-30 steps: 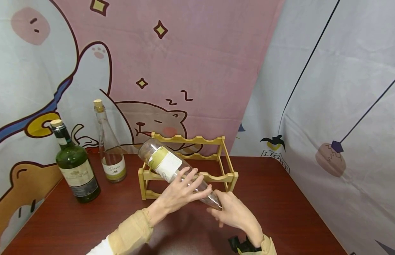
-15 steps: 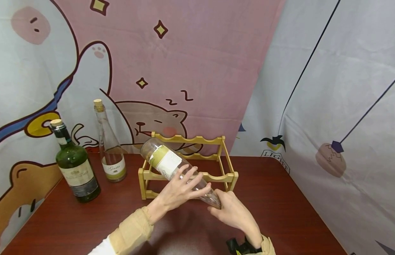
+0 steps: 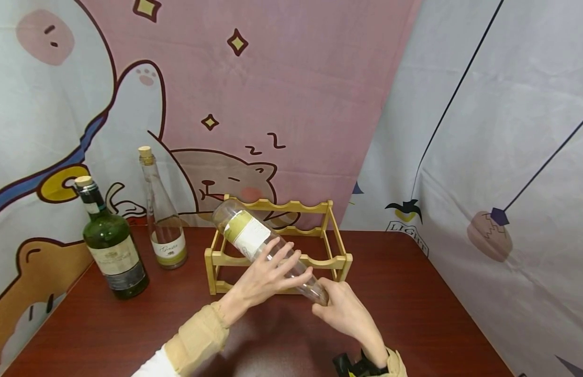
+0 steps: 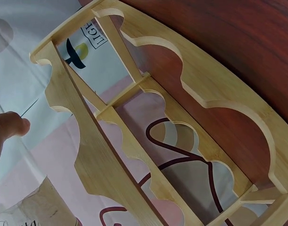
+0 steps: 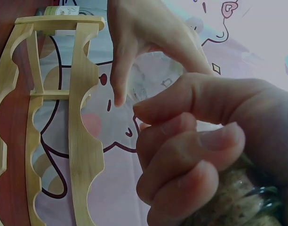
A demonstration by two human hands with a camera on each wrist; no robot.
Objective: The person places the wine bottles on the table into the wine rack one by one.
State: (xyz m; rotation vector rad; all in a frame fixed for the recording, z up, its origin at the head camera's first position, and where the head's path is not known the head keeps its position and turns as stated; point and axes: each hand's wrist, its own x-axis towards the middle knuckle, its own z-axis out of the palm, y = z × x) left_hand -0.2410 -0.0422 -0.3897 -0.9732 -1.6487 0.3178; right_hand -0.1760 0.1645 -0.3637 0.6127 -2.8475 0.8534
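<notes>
A clear glass wine bottle (image 3: 248,236), with a white and yellow-green label, hangs tilted over the left part of a wooden wine rack (image 3: 326,262). Its base points up and left, its neck down and right. My left hand (image 3: 268,275) holds the bottle's body below the label, fingers spread across the glass. The right hand (image 3: 345,310) grips the neck end, mostly hiding it. In the right wrist view a speckled cork (image 5: 238,200) shows beneath the curled right fingers (image 5: 186,146). The left wrist view shows the left thumb (image 4: 12,126) and part of the label (image 4: 45,207).
To the left stand a green corked wine bottle (image 3: 114,251) and a clear corked bottle (image 3: 166,230), both upright on the dark red table (image 3: 404,314). The rack has scalloped rails. A patterned cloth (image 3: 310,94) hangs behind.
The held bottle has shifted slightly right and up, its base nearer the rack's back rail. Both hands keep their hold on it. The rack and the standing bottles have stayed put.
</notes>
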